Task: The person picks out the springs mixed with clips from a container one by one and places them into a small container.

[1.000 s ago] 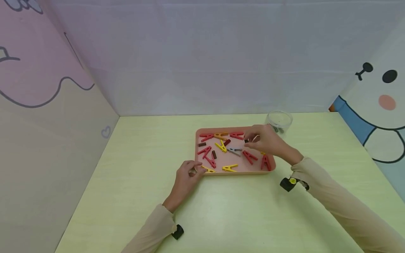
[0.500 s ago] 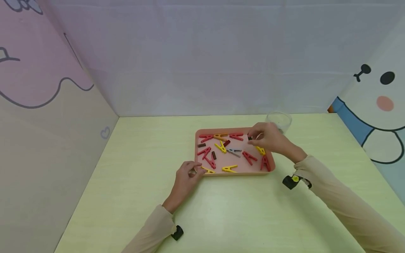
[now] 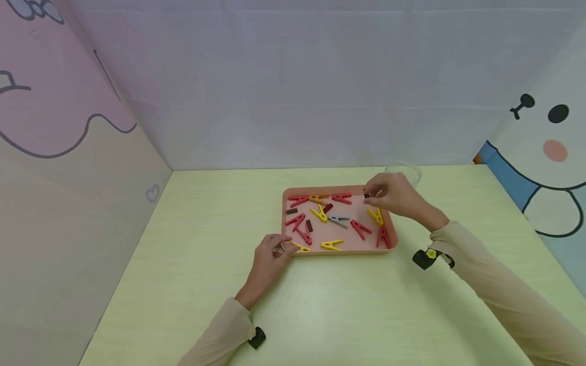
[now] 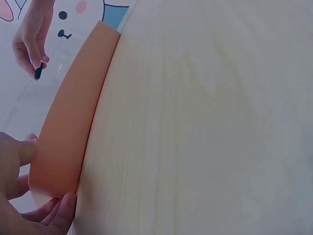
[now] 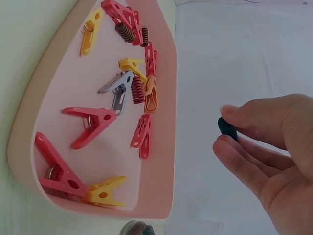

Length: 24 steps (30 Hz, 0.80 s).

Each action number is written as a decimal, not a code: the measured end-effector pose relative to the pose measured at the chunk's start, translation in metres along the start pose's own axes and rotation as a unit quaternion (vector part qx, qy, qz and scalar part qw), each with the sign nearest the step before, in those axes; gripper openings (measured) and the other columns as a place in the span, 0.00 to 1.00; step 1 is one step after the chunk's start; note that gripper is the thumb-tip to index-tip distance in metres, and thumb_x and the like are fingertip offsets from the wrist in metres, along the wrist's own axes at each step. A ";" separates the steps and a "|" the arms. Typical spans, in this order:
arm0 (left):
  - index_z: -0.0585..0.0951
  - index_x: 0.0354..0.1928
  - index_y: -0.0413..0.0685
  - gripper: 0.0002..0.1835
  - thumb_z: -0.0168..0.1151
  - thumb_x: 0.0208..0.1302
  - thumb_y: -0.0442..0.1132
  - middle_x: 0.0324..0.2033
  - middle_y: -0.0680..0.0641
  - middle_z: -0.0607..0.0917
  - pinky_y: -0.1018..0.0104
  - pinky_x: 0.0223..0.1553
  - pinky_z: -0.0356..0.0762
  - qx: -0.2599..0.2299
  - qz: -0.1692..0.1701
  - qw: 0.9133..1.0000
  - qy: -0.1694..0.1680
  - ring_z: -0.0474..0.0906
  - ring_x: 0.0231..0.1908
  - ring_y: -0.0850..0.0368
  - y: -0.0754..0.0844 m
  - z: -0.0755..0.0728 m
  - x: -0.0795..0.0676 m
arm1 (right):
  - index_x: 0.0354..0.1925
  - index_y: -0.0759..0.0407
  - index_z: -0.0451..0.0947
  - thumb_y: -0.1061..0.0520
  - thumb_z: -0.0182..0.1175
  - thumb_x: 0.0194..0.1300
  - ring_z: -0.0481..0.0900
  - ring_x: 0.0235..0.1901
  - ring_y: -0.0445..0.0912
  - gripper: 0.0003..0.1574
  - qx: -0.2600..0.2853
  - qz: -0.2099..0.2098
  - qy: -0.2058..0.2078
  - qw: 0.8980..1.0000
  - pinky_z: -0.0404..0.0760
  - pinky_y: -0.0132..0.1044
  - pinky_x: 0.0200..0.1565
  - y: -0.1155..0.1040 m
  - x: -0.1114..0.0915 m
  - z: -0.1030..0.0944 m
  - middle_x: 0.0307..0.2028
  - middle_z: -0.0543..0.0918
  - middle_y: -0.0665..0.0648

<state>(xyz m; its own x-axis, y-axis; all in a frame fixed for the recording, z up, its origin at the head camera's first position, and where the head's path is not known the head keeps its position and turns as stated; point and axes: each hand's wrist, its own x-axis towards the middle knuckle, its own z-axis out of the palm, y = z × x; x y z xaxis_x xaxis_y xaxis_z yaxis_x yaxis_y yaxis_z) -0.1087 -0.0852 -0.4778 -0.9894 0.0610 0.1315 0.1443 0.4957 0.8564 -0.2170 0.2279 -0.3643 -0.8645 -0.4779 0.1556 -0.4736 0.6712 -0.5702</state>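
Observation:
My right hand point(image 3: 394, 195) pinches a small dark coil spring point(image 5: 227, 128) between thumb and fingertips, above the back right corner of the pink tray point(image 3: 339, 252). The left hand point(image 3: 271, 256) grips the tray's front left corner, with fingers on the orange-pink outer wall point(image 4: 73, 112) in the left wrist view. Red clothespins point(image 5: 93, 125), yellow clothespins point(image 3: 331, 244) and a grey clothespin point(image 3: 339, 219) lie scattered in the tray. Among them are brown springs point(image 5: 125, 32) and a dark red spring point(image 5: 138, 90).
Behind the right hand stands a clear round bowl point(image 3: 414, 174), partly hidden; springs point(image 5: 139, 229) show in it at the bottom of the right wrist view. The pale wooden table point(image 3: 192, 244) meets a light wall point(image 3: 293, 91) at the back.
My right hand has moved up and slightly right toward the bowl with the spring, uncovering a yellow clothespin at the tray's right side. The left hand stays at the tray corner.

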 end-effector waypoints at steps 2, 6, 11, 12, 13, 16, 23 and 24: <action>0.82 0.47 0.42 0.18 0.66 0.60 0.47 0.46 0.47 0.77 0.69 0.39 0.79 0.002 -0.001 1.000 -0.001 0.76 0.38 0.58 0.001 0.000 0.000 | 0.36 0.62 0.82 0.63 0.71 0.52 0.79 0.30 0.47 0.11 -0.002 0.005 -0.001 1.000 0.81 0.39 0.34 0.001 0.000 -0.001 0.33 0.83 0.57; 0.82 0.47 0.43 0.19 0.66 0.60 0.48 0.46 0.47 0.76 0.69 0.40 0.78 0.007 -0.008 1.000 -0.003 0.76 0.39 0.57 0.001 0.000 0.000 | 0.36 0.63 0.82 0.63 0.71 0.52 0.79 0.29 0.47 0.10 0.001 0.003 0.005 1.000 0.81 0.39 0.34 0.003 0.001 -0.005 0.32 0.83 0.56; 0.82 0.48 0.45 0.19 0.65 0.60 0.49 0.46 0.48 0.76 0.69 0.40 0.78 0.008 -0.013 1.000 -0.005 0.75 0.39 0.57 0.001 0.000 0.000 | 0.36 0.63 0.82 0.64 0.70 0.53 0.80 0.29 0.47 0.10 0.001 -0.004 0.008 1.000 0.82 0.42 0.36 0.009 0.002 -0.010 0.32 0.83 0.56; 0.82 0.47 0.44 0.19 0.66 0.59 0.49 0.46 0.48 0.76 0.69 0.40 0.78 0.007 -0.013 1.000 -0.005 0.75 0.39 0.57 0.001 0.000 0.000 | 0.36 0.64 0.82 0.64 0.70 0.53 0.80 0.30 0.47 0.10 0.003 -0.005 0.007 1.000 0.82 0.42 0.36 0.009 0.002 -0.011 0.32 0.83 0.57; 0.82 0.47 0.44 0.19 0.66 0.60 0.49 0.46 0.48 0.76 0.69 0.40 0.78 0.006 -0.013 1.000 -0.005 0.75 0.39 0.57 0.001 0.000 0.000 | 0.36 0.64 0.82 0.64 0.70 0.53 0.80 0.30 0.48 0.10 0.004 -0.005 0.007 1.000 0.82 0.43 0.36 0.010 0.001 -0.012 0.32 0.83 0.57; 0.82 0.47 0.44 0.19 0.65 0.60 0.49 0.46 0.48 0.76 0.68 0.40 0.79 0.005 -0.011 1.000 -0.006 0.75 0.39 0.57 0.001 0.000 0.000 | 0.36 0.64 0.82 0.64 0.69 0.53 0.81 0.30 0.48 0.09 0.007 -0.001 0.009 1.000 0.83 0.40 0.34 0.011 0.000 -0.015 0.32 0.82 0.58; 0.82 0.48 0.45 0.19 0.65 0.60 0.49 0.46 0.48 0.76 0.67 0.41 0.79 0.008 -0.012 1.000 -0.009 0.75 0.40 0.57 0.001 -0.001 0.000 | 0.36 0.65 0.82 0.66 0.69 0.53 0.81 0.30 0.49 0.10 -0.001 -0.001 0.023 1.000 0.82 0.38 0.32 0.014 0.000 -0.022 0.32 0.82 0.59; 0.82 0.48 0.45 0.19 0.65 0.60 0.49 0.47 0.48 0.76 0.67 0.41 0.79 0.008 -0.012 1.000 -0.009 0.75 0.40 0.57 0.001 -0.001 0.000 | 0.35 0.65 0.82 0.66 0.70 0.52 0.80 0.30 0.49 0.10 -0.005 -0.001 0.026 1.000 0.82 0.38 0.33 0.015 0.000 -0.023 0.32 0.82 0.59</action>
<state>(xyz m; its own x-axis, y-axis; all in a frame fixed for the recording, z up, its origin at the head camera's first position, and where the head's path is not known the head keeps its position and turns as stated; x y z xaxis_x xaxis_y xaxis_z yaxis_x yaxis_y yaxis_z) -0.1086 -0.0857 -0.4762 -0.9927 0.0649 0.1016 0.1205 0.5104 0.8514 -0.2278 0.2507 -0.3540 -0.8707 -0.4500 0.1986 -0.4773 0.6754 -0.5622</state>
